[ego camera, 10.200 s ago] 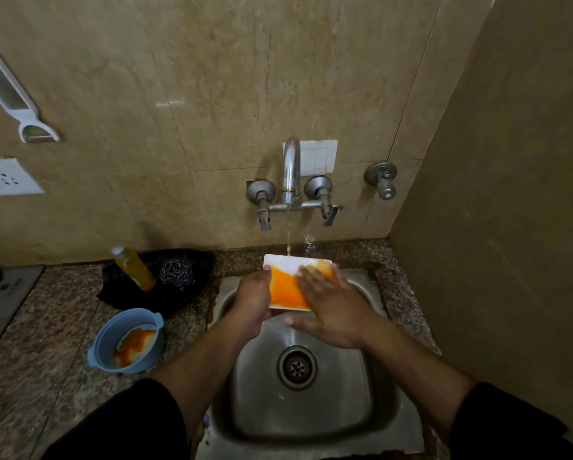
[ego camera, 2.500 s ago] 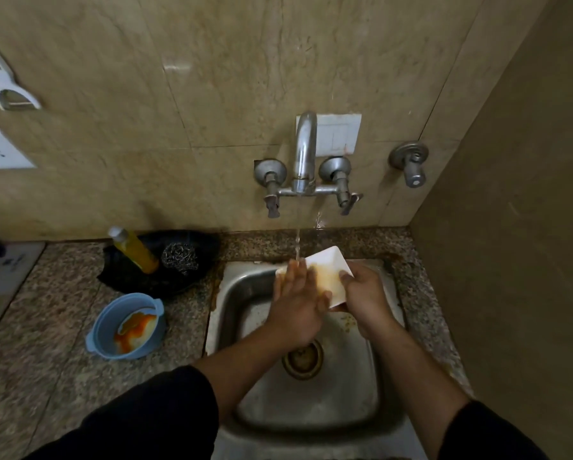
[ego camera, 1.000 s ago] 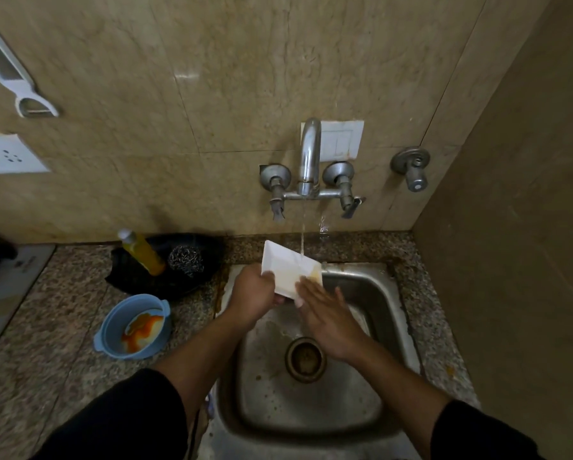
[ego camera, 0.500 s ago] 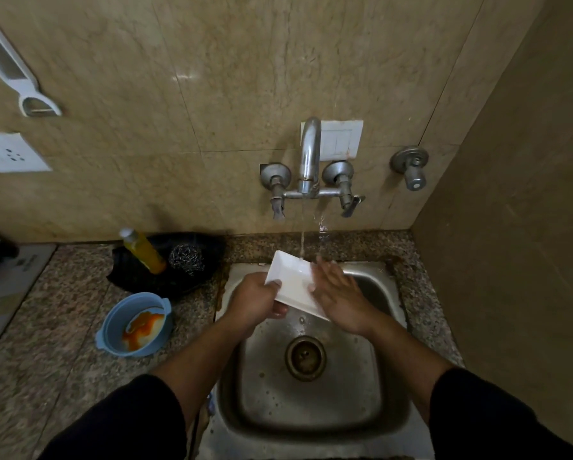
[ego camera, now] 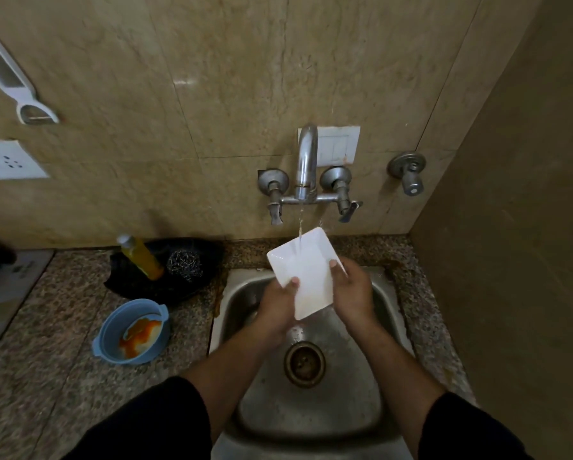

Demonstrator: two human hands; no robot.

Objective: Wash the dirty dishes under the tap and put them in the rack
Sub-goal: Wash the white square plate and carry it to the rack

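Now spotless white rectangular plate (ego camera: 306, 270) under thin tap (ego camera: 306, 157) stream.

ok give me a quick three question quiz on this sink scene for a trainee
1. True or false: the tap's water stream lands on the white rectangular plate.
2. Which hands hold that plate? A) left only B) right only C) both
3. Fill in: the dish not yet washed, smeared with orange, is the round ____ plastic bowl on the speckled granite counter.

Key
1. True; it strikes the plate's far end, over the steel sink.
2. C; the left hand grips the left edge, the right hand the right edge.
3. blue; it sits left of the sink, near the yellow soap bottle.
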